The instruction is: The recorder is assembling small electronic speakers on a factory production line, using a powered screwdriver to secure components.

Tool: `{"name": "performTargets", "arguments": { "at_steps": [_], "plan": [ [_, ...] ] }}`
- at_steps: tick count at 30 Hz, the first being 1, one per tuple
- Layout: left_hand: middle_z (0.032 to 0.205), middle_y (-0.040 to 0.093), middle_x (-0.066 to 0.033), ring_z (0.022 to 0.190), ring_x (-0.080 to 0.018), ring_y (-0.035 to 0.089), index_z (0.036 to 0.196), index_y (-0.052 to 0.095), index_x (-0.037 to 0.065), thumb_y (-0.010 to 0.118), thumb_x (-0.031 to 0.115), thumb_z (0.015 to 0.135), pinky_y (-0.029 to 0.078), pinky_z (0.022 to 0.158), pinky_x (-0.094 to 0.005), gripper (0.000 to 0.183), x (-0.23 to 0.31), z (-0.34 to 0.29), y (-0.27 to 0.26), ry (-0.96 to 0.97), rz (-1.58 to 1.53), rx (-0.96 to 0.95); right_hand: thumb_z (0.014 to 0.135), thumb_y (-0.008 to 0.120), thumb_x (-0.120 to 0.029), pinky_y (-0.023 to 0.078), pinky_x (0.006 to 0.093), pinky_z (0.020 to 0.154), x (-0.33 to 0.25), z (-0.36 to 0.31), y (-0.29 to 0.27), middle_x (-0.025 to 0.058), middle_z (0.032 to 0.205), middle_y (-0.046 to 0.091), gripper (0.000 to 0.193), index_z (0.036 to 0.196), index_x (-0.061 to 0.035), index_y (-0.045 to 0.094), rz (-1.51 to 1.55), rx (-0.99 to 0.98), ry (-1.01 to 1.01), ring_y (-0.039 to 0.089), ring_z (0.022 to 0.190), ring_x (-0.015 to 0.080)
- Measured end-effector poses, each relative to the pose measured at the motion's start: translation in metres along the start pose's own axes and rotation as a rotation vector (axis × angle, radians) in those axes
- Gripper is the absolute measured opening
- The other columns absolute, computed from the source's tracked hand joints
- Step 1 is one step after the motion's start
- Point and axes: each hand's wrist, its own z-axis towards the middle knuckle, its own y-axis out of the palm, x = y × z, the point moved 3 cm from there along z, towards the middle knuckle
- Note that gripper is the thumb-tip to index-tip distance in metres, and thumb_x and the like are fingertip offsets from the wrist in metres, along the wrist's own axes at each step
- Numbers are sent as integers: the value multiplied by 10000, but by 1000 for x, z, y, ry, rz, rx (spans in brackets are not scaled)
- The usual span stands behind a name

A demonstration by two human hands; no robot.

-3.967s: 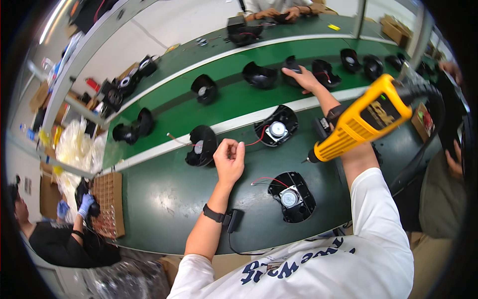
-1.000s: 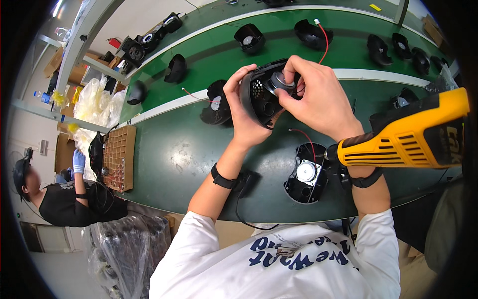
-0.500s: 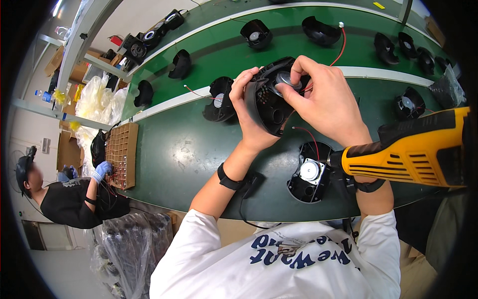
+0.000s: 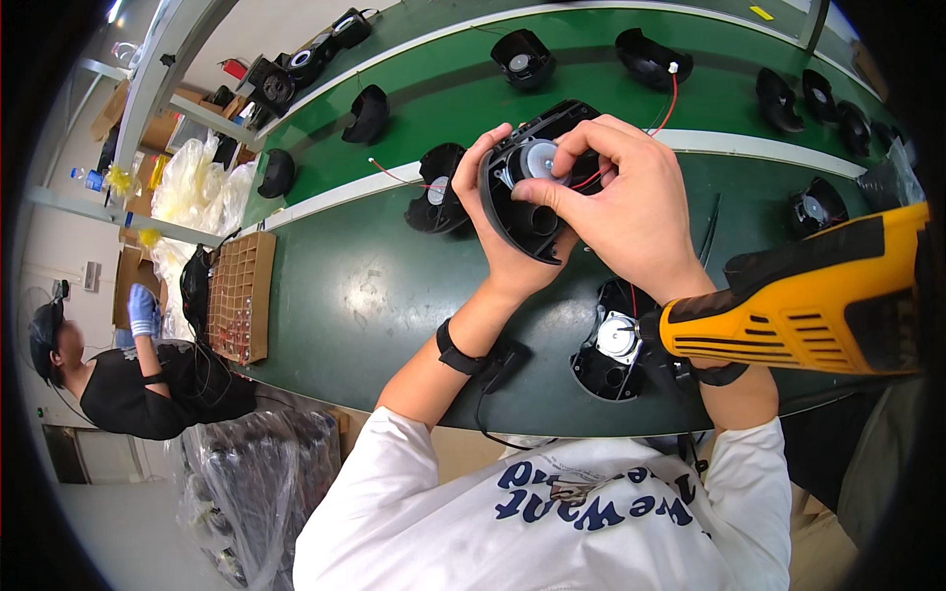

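My left hand [image 4: 507, 258] is wrapped around a black plastic speaker housing [image 4: 501, 209], its hollow side facing up, held above the green bench. Inside the housing's cavity sits a round speaker driver [image 4: 537, 160] with a pale grey back. The thumb and fingers of my right hand [image 4: 636, 202] pinch the driver at its rim. Red and black wires run from it under my right fingers. Below my right forearm, a second housing [image 4: 608, 379] lies on the bench with a silver-backed driver [image 4: 618, 337] in it. The tip of a yellow-and-black power screwdriver [image 4: 788, 310] overlaps its right side.
More black housings lie along the green conveyor [image 4: 434, 108], one [image 4: 434, 212] just left of my hands and another [image 4: 816, 209] at the right. A cardboard divider box [image 4: 258, 305] stands at the bench's left end. Beyond it is a co-worker [image 4: 138, 389] in gloves.
The driver has turned from a tilted position so its round back faces up in the housing. My hands stay on both. The co-worker's gloved hand has lifted away from the divider box.
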Motion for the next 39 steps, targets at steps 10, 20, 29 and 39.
{"name": "performTargets", "arguments": {
  "at_steps": [10, 20, 29, 39],
  "plan": [
    [1470, 361, -183, 1283, -299, 498, 1475, 237, 45, 899, 62, 647, 438, 1096, -409, 1061, 0, -3, 0, -5, 40, -3, 737, 904, -261, 404, 256, 517, 5, 2, -4, 42, 725, 673, 317, 787, -7, 719, -46, -82, 47, 513, 536, 101],
    [1474, 363, -180, 1300, -301, 491, 1488, 228, 50, 898, 44, 646, 421, 1118, -418, 1076, 1, -1, 0, -10, -4, -7, 714, 918, -282, 361, 254, 512, 4, 2, -2, 18, 679, 644, 333, 778, -19, 724, -28, -5, 20, 458, 533, 82],
    [1481, 355, -180, 1314, -303, 478, 1484, 241, 45, 904, 52, 641, 423, 1117, -413, 1073, 0, -2, -3, -14, 6, -7, 709, 918, -280, 365, 251, 515, 3, 1, -1, 15, 684, 648, 332, 773, -18, 725, -37, -4, 15, 464, 538, 80],
    [1474, 370, -210, 1332, -309, 460, 1513, 214, 48, 929, 81, 672, 391, 1136, -423, 1104, 2, -2, 1, -18, 17, -19, 863, 810, -372, 439, 312, 645, -3, 5, -17, 96, 734, 664, 362, 866, -15, 753, -74, -137, 23, 545, 677, 191]
  ]
}}
